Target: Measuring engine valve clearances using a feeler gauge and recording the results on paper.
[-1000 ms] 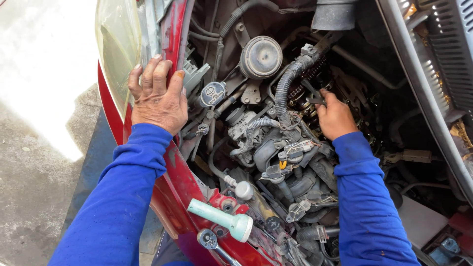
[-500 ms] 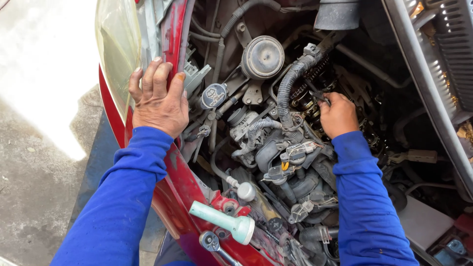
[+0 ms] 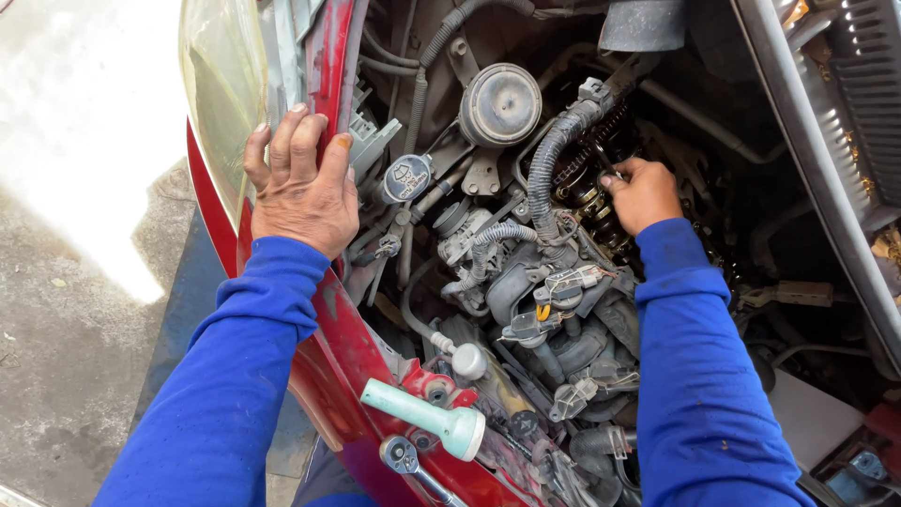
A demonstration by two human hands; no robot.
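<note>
Under the raised hood, your left hand (image 3: 302, 183) lies flat, fingers spread wide, on the red fender edge (image 3: 330, 56) just beside the yellowed headlight (image 3: 218, 94). It holds nothing; it only rests on the metal.

Your right hand (image 3: 643, 192) is deep in the engine bay, to the right of the ribbed black hose (image 3: 549, 160). Its fingers are curled narrowly around a small dark tool (image 3: 601, 160), whose tip points up and left toward the dark engine parts next to the hose. What the tip meets is hidden in shadow; cannot tell.

Both sleeves are blue. The right sleeve (image 3: 699, 376) crosses over the grey connectors and plugs (image 3: 563, 286) in the middle of the bay.

Far from you, a round grey canister (image 3: 500, 103) sits left of the hose top. A round cap with a symbol (image 3: 407, 176) sits just right of your left hand.

Near you, a pale green handle (image 3: 422, 418) lies on the red body edge, with a chrome ratchet (image 3: 405, 458) just below it. Both lie well apart from either hand.
</note>
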